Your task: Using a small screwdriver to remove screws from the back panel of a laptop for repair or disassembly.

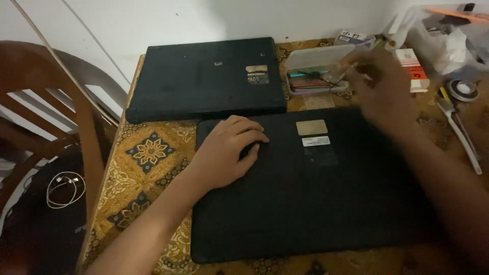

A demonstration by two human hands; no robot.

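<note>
— Left hand [229,150]?
— Palm down, fingers loosely spread, flat on near black laptop [316,188] lying underside-up on patterned tablecloth [147,153].
— Right hand [379,84]?
— Blurred; seems to pinch a thin tool [342,74] over clear plastic case [313,69].
— Handling?
— Likely rigid, weighty — lift by edges.

We see a dim room with a plain white wall [204,20] behind the worktop [153,153], which wears a gold patterned cloth with dark blue medallions. Left of the fingers stands a brown wooden chair [76,102], a coiled white cable [63,189] lying on dark fabric below it.
</note>
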